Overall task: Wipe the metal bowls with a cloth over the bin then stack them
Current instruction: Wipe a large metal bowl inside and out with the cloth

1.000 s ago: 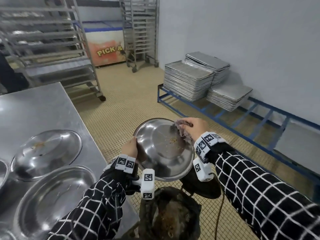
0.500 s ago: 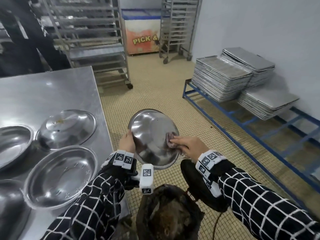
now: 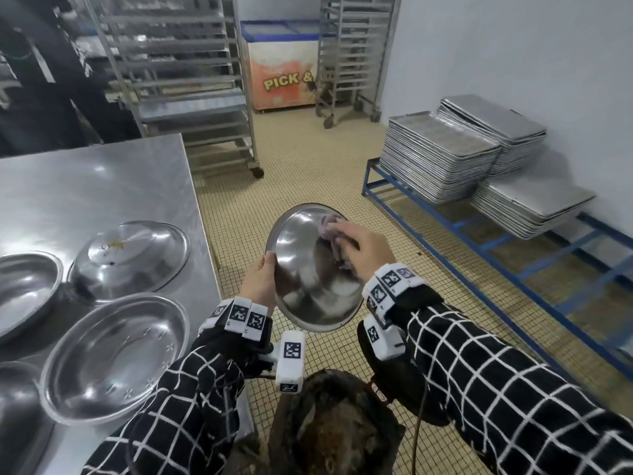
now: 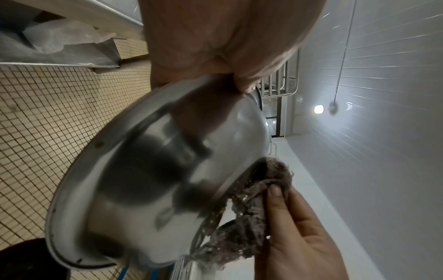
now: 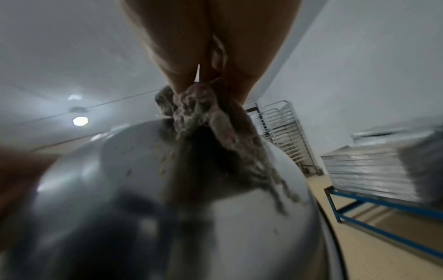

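Bowl (image 3: 315, 269) looks light, stiff, slick: my left hand (image 3: 260, 282) pinches its left rim, right hand (image 3: 363, 246) grips the soft cloth (image 3: 327, 225) inside, over the bin (image 3: 335, 430).

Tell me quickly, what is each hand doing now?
Left hand: grips the bowl by its rim.
Right hand: holds the cloth against the bowl.

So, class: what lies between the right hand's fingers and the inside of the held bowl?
A crumpled cloth, pressed against the bowl by the right hand; the left wrist view shows it best.
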A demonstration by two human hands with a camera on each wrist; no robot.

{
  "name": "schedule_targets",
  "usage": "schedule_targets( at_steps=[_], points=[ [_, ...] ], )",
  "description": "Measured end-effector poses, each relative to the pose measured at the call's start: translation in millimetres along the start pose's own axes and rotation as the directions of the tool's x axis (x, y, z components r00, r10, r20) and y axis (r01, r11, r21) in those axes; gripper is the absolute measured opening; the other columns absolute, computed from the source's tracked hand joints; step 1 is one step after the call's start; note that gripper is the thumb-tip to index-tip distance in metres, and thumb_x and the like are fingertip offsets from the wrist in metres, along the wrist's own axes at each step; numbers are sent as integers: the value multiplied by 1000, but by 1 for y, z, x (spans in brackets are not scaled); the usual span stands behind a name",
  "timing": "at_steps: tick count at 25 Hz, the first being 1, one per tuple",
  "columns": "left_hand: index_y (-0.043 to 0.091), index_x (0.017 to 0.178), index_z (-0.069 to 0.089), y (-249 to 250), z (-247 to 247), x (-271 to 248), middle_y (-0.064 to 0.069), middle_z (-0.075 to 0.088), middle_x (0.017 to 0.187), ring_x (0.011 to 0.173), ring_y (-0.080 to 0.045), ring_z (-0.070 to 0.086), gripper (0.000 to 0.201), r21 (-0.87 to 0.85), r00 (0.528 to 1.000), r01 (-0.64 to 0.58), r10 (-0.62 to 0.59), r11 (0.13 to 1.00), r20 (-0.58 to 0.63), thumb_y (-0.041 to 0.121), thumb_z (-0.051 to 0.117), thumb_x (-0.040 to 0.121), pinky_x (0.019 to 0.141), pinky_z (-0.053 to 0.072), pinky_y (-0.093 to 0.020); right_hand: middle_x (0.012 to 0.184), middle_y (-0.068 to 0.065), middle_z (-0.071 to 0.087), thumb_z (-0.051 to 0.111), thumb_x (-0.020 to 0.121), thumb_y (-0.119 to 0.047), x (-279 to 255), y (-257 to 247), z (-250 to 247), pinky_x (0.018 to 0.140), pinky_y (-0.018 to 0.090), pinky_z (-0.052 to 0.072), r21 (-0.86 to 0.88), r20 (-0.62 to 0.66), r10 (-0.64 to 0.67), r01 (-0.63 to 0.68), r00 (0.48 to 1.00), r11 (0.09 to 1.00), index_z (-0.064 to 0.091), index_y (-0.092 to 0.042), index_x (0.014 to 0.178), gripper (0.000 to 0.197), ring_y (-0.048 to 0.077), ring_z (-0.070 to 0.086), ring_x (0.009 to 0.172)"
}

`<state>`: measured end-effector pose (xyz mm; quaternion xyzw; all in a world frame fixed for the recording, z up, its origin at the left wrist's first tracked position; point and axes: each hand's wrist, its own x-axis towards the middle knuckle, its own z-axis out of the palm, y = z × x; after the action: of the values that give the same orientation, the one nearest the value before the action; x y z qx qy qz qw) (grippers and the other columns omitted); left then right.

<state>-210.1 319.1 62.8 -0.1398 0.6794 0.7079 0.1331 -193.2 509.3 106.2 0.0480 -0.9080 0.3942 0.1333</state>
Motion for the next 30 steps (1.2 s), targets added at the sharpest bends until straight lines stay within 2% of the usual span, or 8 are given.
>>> schedule_targets(
  at_steps=[5,9,12,14,17,22,28,30],
  points=[
    [15,102,59,14,-1,0,-11,65,110,107,-29,61,33,32,996,-28,31,999,-88,38,35,103,103,44,-46,139,-2,50,57,90,-10,-45,25,21,108,33,37,-163,171,-140,169,975,972,57,-21,127,38,15,45,129],
    [20,90,57,17,-2,-5,-8,63,104,106,-28,60,29,70,984,-80,90,994,-152,37,36,103,102,44,-45,103,0,70,55,93,-15,-79,34,14,67,11,52,15,77,120,-121,990,992,62,-30,116,28,-1,65,84],
    [24,84,63,15,-1,-8,-10,68,102,103,-30,63,31,20,989,-93,95,995,-116,40,41,100,100,46,-49,82,-14,64,53,95,-23,-90,22,15,52,7,46,245,-281,442,-382,852,891,63,-28,113,22,0,64,76],
    [24,86,64,15,2,-13,-10,69,101,103,-30,64,30,4,992,-100,101,995,-80,41,42,99,99,47,-49,85,-22,62,51,95,-25,-96,5,19,59,6,48,343,-405,430,-302,807,889,64,-31,111,21,-2,63,85],
    [23,90,64,19,12,-26,-9,67,103,102,-28,63,29,23,988,-151,151,988,13,39,41,100,99,47,-47,114,-12,64,50,95,-25,-97,-20,35,89,17,50,246,-470,147,-31,870,969,63,-32,112,22,-1,59,107],
    [27,93,63,33,19,-45,-10,68,105,100,-29,65,29,-12,978,-192,192,981,77,47,43,97,94,51,-49,149,5,37,33,99,-37,-66,-23,35,118,27,6,-217,-388,-203,125,899,968,42,-15,140,47,26,24,142],
    [28,93,68,37,7,-48,-5,70,105,104,-26,64,28,-83,981,-191,194,978,22,44,46,97,99,47,-47,157,0,20,27,100,-39,-60,26,9,115,52,19,-161,-378,169,-245,910,956,21,-25,149,52,25,15,144],
    [27,96,67,36,5,-48,-4,70,105,104,-24,64,28,-90,981,-191,192,977,4,43,45,98,100,47,-45,159,-2,12,21,100,-43,-83,34,23,115,52,20,-130,-324,170,-222,931,966,9,-28,151,54,22,12,145]
  ],
)
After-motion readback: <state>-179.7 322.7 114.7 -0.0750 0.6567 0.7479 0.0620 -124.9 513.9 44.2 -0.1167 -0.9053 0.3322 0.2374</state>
